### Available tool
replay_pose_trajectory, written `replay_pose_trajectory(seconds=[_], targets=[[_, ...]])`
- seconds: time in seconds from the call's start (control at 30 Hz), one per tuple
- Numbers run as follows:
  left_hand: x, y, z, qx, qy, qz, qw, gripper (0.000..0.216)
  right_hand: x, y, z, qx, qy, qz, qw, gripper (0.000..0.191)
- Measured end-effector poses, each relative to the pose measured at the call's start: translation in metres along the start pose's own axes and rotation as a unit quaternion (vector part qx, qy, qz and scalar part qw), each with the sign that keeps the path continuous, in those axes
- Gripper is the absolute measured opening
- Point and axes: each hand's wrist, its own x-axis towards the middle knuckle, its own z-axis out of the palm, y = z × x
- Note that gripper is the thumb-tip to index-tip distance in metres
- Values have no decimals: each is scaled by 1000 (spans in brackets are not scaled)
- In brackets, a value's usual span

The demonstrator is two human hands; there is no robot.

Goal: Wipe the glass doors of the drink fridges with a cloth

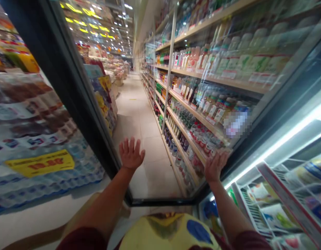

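A glass door (152, 173) with a dark frame stands swung out in front of me, and a store aisle shows through its pane. My left hand (130, 154) lies against the glass near the left frame bar, fingers spread, holding nothing. Over at the right side of the pane, my right hand (215, 165) rests with its fingers stretched flat close to the dark frame. Both palms face the door, away from me. Right of the door is a lit cooler or freezer with wire racks (250, 203) and packaged goods (276, 215).
Stacked bottle packs (35, 121) with a yellow price sign (43, 163) stand at the left. Beyond the glass, shelves of bottles (197, 104) run along a tiled aisle (131, 104). A yellow printed surface (155, 239) is at my chest. A bright light strip (288, 156) edges the cabinet.
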Motion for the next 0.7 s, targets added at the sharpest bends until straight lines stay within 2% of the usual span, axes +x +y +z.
replay_pose_trajectory(seconds=[0.07,0.13,0.27,0.33,0.57,0.63,0.7], targets=[[1,1,-1,-1,3,4,1000,52,25,2,-2,5,27,11,1000,64],[1,3,-2,-1,10,10,1000,52,33,-2,-3,9,46,12,999,63],[1,5,-3,2,23,21,1000,54,15,-29,-1,15,40,-11,999,64],[1,6,-4,2,26,24,999,54,16,-49,-1,18,29,-22,999,65],[3,8,-9,3,28,32,999,60,92,-117,-12,22,84,-75,993,62],[3,8,-10,4,26,34,999,63,87,-133,-11,22,78,-98,992,60],[3,9,-12,6,26,35,999,65,68,-147,-7,26,62,-138,988,55]])
